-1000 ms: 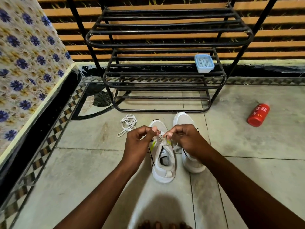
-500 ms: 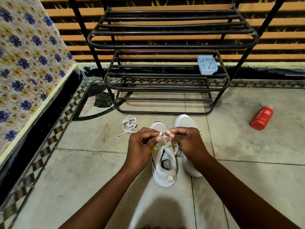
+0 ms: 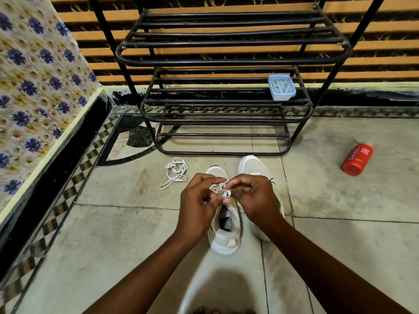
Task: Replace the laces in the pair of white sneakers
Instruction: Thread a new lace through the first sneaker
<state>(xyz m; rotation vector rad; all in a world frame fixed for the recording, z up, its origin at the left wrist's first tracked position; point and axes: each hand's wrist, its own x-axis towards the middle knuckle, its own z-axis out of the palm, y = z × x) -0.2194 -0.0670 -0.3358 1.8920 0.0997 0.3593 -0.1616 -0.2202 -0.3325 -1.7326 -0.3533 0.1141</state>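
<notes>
**Lacing the left-hand sneaker: hands closing over the eyelets**

Whereas one second ago we saw the hands apart with the lace stretched between them, we now find the left hand (image 3: 199,205) and right hand (image 3: 254,196) almost touching, each pinching the white lace (image 3: 223,190) with curled fingers above the nearer sneaker (image 3: 224,234). The second sneaker (image 3: 252,165) stands just beside it, partly hidden by the right hand. A loose lace (image 3: 175,172), the red bottle (image 3: 357,159) and the black rack (image 3: 226,114) lie on the floor as before.
</notes>
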